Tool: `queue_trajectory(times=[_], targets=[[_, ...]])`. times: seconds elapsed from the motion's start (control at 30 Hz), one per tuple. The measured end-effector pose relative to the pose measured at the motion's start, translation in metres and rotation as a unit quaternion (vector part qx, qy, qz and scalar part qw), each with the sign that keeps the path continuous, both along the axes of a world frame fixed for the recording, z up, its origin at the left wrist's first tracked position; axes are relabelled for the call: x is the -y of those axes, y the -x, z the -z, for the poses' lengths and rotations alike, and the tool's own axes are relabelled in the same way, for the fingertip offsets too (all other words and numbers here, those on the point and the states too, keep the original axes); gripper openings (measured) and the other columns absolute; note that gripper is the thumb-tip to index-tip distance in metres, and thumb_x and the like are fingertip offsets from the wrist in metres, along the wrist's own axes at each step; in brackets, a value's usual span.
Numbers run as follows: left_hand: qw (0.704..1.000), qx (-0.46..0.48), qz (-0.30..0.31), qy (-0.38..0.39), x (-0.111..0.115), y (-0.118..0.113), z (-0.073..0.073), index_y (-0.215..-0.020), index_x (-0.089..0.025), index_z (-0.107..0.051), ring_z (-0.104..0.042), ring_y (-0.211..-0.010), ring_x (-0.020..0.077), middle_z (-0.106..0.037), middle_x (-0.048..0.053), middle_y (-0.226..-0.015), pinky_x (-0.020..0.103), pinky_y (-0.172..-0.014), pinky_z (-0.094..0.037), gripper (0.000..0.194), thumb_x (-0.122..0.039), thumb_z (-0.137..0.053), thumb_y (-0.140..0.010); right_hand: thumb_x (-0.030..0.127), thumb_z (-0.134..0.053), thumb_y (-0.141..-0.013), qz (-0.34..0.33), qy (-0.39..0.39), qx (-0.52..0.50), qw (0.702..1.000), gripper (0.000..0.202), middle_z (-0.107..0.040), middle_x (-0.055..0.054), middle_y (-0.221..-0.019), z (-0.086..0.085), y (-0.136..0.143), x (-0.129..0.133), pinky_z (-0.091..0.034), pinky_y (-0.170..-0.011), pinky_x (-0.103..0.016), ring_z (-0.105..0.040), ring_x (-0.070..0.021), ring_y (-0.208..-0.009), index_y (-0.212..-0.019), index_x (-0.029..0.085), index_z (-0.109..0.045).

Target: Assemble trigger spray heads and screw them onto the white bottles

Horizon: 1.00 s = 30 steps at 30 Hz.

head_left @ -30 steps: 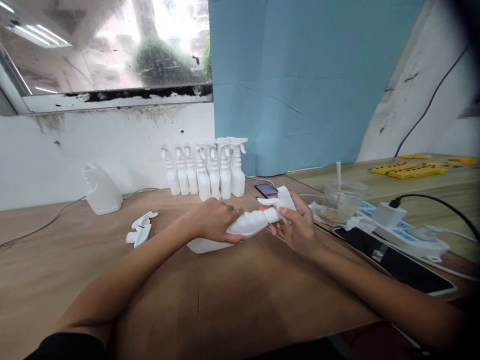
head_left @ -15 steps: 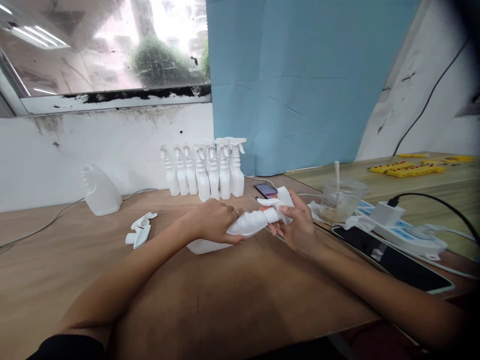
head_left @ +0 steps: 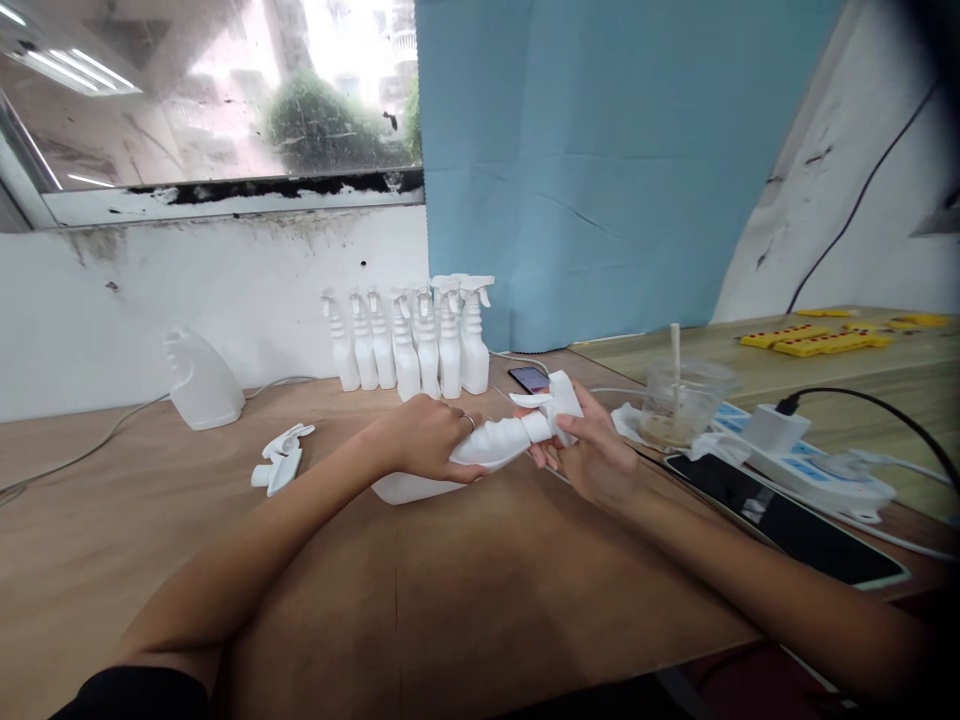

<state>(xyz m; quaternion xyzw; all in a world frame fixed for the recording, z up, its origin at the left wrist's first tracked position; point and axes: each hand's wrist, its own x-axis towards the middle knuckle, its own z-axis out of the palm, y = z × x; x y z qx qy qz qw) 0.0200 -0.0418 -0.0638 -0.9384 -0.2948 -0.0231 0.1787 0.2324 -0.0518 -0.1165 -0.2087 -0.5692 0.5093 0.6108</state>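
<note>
A white bottle lies tilted just above the brown table, its neck toward the right. My left hand is wrapped over the bottle's body. On the bottle's neck sits a white spray head, and my right hand has its fingers closed round that spray head. Another loose spray head lies on the table to the left. Farther left, a bottle without a spray head stands by the wall. Several white bottles with spray heads stand in a group behind my hands.
A small phone lies behind my right hand. To the right are a clear plastic cup with a straw, crumpled tissue, a power strip with cables and a large phone. Yellow pieces lie at the far right.
Both hands and the held bottle have shifted very slightly left. The spray head is turned a little, and my right fingers have moved slightly on it.
</note>
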Motion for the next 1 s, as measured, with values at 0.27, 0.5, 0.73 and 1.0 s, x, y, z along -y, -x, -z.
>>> queue_trajectory(times=[0.27, 0.5, 0.73, 1.0], targets=[[1.0, -0.001, -0.006, 0.006, 0.0024, -0.0011, -0.0015, -0.097, -0.014, -0.061, -0.061, -0.062, 0.0203, -0.066, 0.007, -0.074, 0.029, -0.054, -0.036, 0.053, -0.062, -0.043, -0.085, 0.035, -0.062, -0.074, 0.011, 0.0, 0.004, 1.0, 0.025, -0.067, -0.003, -0.078, -0.0006, 0.0001, 0.0023, -0.027, -0.036, -0.024, -0.051, -0.0122, -0.039, -0.087, 0.021, -0.047], [1.0, -0.002, 0.001, -0.011, 0.0016, -0.0009, 0.0008, -0.095, -0.014, -0.061, -0.061, -0.061, 0.0205, -0.066, 0.006, -0.073, 0.03, -0.053, -0.036, 0.052, -0.062, -0.042, -0.086, 0.032, -0.061, -0.073, -0.003, -0.002, -0.008, 1.0, 0.023, -0.066, -0.001, -0.074, -0.0008, 0.0, 0.0007, -0.024, -0.035, -0.024, -0.05, -0.0114, -0.037, -0.086, 0.02, -0.046], [1.0, -0.004, -0.001, -0.004, 0.0028, -0.0023, 0.001, -0.099, -0.014, -0.061, -0.062, -0.063, 0.0208, -0.066, 0.006, -0.075, 0.029, -0.053, -0.037, 0.052, -0.06, -0.043, -0.087, 0.029, -0.06, -0.069, -0.012, 0.016, -0.017, 1.0, 0.023, -0.066, -0.001, -0.071, -0.0026, -0.0011, -0.0013, -0.023, -0.033, -0.023, -0.05, -0.0124, -0.036, -0.084, 0.021, -0.045], [1.0, -0.008, 0.005, -0.002, 0.0019, -0.0019, 0.0017, -0.098, -0.014, -0.061, -0.061, -0.061, 0.0199, -0.066, 0.006, -0.075, 0.029, -0.052, -0.036, 0.052, -0.062, -0.043, -0.086, 0.03, -0.057, -0.066, -0.009, 0.038, -0.005, 0.999, 0.024, -0.068, 0.0, -0.071, -0.0027, -0.0016, -0.001, -0.023, -0.03, -0.023, -0.049, -0.013, -0.033, -0.086, 0.023, -0.044]])
